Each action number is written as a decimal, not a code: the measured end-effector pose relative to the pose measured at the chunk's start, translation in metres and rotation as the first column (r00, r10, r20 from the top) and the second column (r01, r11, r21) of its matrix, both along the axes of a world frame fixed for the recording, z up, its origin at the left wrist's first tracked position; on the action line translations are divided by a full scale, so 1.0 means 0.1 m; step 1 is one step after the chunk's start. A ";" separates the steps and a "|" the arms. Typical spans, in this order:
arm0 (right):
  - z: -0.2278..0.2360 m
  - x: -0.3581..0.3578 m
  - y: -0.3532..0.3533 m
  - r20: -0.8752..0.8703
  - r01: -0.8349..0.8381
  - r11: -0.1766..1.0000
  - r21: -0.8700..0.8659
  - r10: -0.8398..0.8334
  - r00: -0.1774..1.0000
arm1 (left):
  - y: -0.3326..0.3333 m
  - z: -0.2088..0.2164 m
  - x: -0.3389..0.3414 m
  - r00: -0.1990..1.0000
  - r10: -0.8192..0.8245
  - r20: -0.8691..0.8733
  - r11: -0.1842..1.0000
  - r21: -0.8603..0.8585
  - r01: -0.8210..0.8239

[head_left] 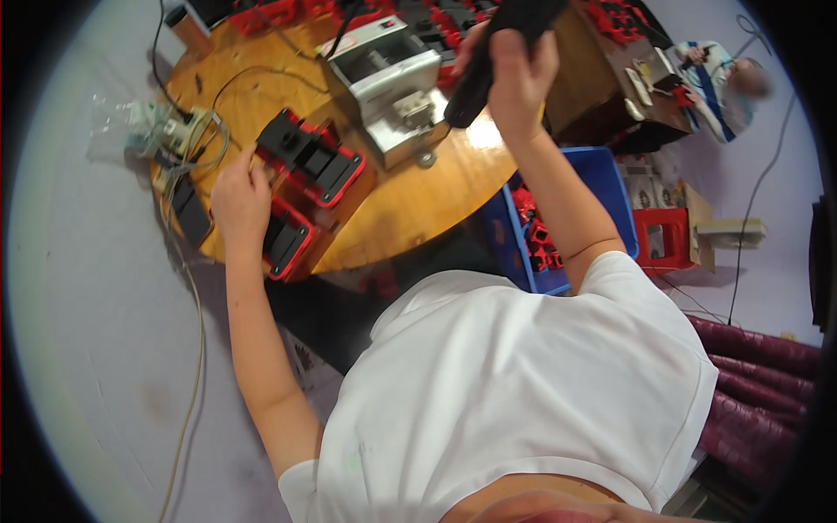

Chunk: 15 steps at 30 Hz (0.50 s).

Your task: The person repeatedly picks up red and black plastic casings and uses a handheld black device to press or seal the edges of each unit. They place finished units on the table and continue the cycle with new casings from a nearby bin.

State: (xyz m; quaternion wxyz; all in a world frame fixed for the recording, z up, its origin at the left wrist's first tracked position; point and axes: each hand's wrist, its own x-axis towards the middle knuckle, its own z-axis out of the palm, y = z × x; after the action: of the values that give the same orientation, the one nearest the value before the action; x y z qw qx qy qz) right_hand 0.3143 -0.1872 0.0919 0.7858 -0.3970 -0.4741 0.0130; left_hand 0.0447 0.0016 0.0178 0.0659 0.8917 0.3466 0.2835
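On the left of the wooden table, my left hand (242, 200) rests at the near-left edge of a red and black plastic unit (311, 157). Its index finger is stretched out and its thumb stands apart, both by the unit's side. A second red and black unit (288, 240) sits just below the first, near the table edge. My right hand (520, 83) is raised over the table's right side, wrapped round a long black tool (488, 74) with a rounded lower end. The tool's upper end runs out of the picture, and its exact kind does not show.
A grey metal bench machine (388, 83) stands mid-table. More red and black parts (445, 26) line the back. A blue crate (602, 166) of red parts is below right, near a red stool (658, 240). Cables (231, 83) cross the left side. Another person (717, 91) is at far right.
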 end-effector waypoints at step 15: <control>-0.38 0.05 0.31 0.091 0.016 0.995 0.100 -0.025 0.995 | 0.00 0.00 0.03 0.999 0.042 -0.010 0.999 -0.033 -0.042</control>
State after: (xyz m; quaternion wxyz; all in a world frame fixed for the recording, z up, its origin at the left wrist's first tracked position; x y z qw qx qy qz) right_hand 0.3194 -0.1564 0.0541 0.7818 -0.3624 -0.5060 -0.0369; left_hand 0.0482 0.0013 0.0176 0.0733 0.8843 0.3703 0.2747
